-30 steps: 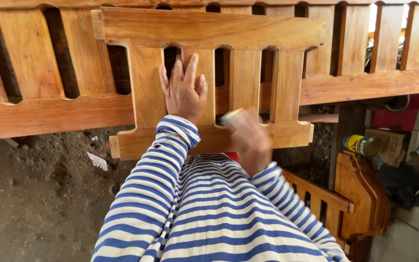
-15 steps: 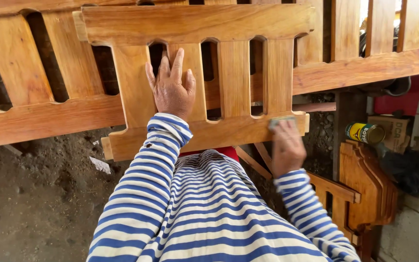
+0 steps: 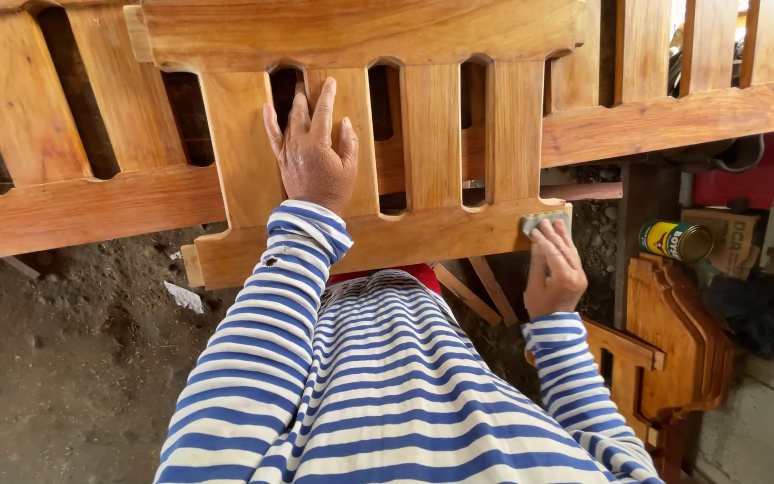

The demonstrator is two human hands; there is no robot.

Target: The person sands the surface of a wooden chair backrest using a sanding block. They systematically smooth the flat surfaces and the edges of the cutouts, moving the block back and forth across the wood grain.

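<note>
Dirt floor [image 3: 55, 358], stacked wooden panels [image 3: 674, 350]

The slatted wooden panel [image 3: 405, 134] lies on a longer slatted frame [image 3: 73, 202] behind it. The left hand [image 3: 311, 157] rests flat on the panel's slats; the right hand [image 3: 555, 269] presses a sanding pad [image 3: 544, 220] on its near right corner. A can [image 3: 675, 240] stands right of it, upon stacked wooden pieces [image 3: 674, 341].

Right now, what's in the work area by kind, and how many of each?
Slatted wooden panels: 2, the small slatted panel under the left hand and the long slatted panel behind it
Sanding pads: 1, the sanding pad under the right hand
Tin cans: 1, the yellow can
Total: 4
</note>
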